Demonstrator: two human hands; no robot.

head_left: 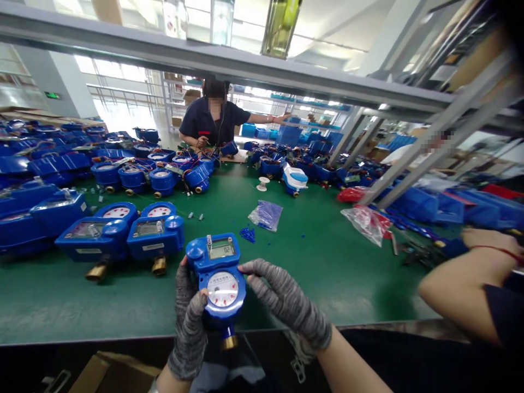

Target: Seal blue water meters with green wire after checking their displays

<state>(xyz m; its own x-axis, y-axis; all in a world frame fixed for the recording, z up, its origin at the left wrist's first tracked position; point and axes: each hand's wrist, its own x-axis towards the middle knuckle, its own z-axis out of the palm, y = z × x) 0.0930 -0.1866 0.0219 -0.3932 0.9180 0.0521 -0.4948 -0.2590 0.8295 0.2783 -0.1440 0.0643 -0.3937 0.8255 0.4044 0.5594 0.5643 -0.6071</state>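
Observation:
A blue water meter (222,288) with a round white dial, a small display and a brass pipe end is held at the table's front edge, its face tilted up towards me. My left hand (190,322), in a grey fingerless glove, is closed around its left side, the thumb beside the dial. My right hand (286,297), gloved likewise, has its fingertips drawn together against the meter's right edge; whatever they pinch, if anything, is too small to make out. Just beyond the meter lie a pile of small blue pieces (248,234) and a plastic bag (266,215).
Two similar meters (155,232) stand to the left, with many more behind. A white spool (262,183) and a white-and-blue meter (295,179) sit further back. Across the green table (327,273) a person (213,117) works. Another person's arm (466,284) rests at right.

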